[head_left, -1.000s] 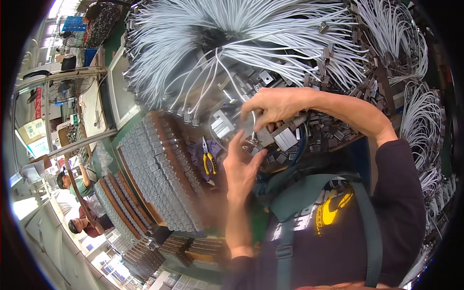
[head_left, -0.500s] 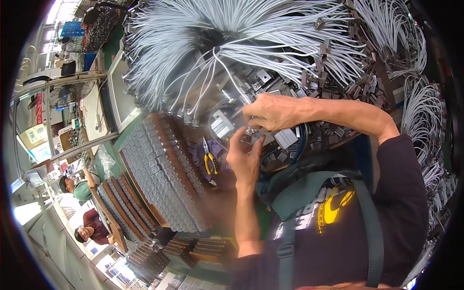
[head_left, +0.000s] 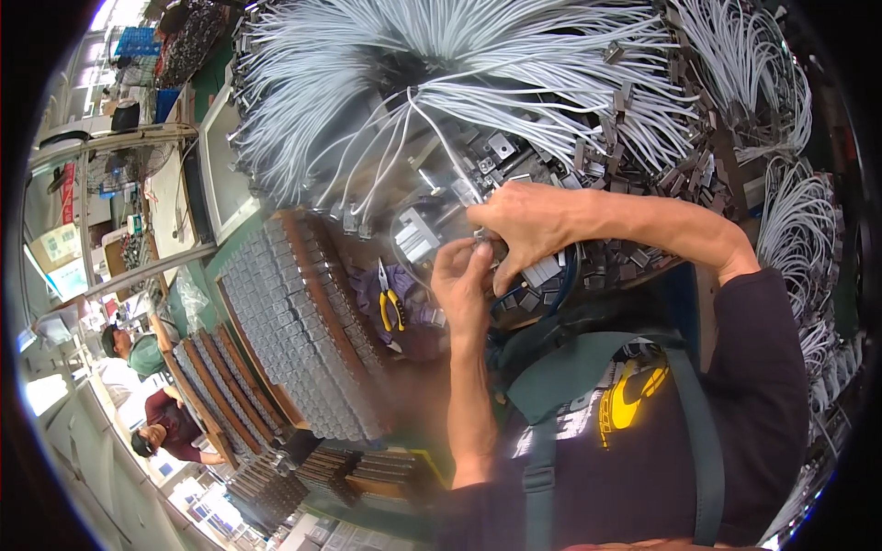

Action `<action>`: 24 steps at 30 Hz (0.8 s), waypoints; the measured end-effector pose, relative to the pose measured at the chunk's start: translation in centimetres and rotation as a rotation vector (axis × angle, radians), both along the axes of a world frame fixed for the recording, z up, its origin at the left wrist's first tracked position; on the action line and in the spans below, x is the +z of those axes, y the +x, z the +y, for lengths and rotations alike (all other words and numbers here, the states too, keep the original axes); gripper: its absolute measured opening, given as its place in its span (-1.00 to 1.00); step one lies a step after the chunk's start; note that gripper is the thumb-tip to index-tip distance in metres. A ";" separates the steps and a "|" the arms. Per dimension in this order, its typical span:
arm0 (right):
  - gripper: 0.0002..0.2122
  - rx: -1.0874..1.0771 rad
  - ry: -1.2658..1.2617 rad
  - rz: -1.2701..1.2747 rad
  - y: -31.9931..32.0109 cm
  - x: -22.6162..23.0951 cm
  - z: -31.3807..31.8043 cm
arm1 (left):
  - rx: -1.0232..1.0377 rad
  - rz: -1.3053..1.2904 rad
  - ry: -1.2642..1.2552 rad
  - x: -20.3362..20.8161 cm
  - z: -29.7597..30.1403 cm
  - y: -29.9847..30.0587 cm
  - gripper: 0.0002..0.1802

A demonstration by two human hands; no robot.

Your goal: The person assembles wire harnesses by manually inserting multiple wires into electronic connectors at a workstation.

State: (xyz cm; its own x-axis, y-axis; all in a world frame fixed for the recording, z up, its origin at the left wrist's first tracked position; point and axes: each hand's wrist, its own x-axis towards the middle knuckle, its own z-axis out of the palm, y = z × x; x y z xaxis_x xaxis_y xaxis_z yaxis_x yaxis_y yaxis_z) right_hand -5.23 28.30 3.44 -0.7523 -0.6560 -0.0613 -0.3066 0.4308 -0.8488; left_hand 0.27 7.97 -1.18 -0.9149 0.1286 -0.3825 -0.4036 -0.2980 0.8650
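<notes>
My left hand point(head_left: 462, 286) is raised at the workbench, thumb and fingertips pinched together on a small metal part point(head_left: 480, 236). Just above and right of it, my right hand point(head_left: 524, 225) curls its fingers close against the same spot, its thumb pointing down. What the right fingers grip is hidden. Left of the hands is a light grey metal block point(head_left: 416, 237) on a fixture. A white cable point(head_left: 432, 124) from the large bundle runs down toward the fixture. Pliers with yellow and black handles point(head_left: 391, 308) lie on a purple cloth point(head_left: 367, 292).
A big fan of white cables point(head_left: 441, 37) covers the far bench, with dark metal pieces point(head_left: 634, 188) heaped at the right. Stacked rows of grey blocks point(head_left: 294, 321) stand on the left. More cable bundles point(head_left: 797, 220) hang at far right. Two people point(head_left: 170, 427) work at far left.
My left thumb and fingers have closed from a wider spread into a pinch. My right thumb now shows lower, beside the left hand. The view has shifted slightly.
</notes>
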 end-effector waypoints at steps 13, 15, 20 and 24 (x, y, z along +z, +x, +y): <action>-0.61 0.086 0.257 0.219 -3.4 1.5 1.8 | -0.195 0.162 -0.694 3.7 2.2 -3.8 -0.25; -0.62 0.092 0.287 0.200 -3.9 1.8 2.0 | -0.197 0.175 -0.707 5.1 3.1 -4.2 -0.25; -0.65 0.120 0.324 0.226 -4.8 1.8 2.0 | -0.212 0.452 -0.982 3.7 2.9 -5.3 -0.14; -0.66 0.146 0.382 0.233 -5.1 0.5 1.8 | -0.175 0.616 -1.184 2.4 3.2 -5.4 -0.12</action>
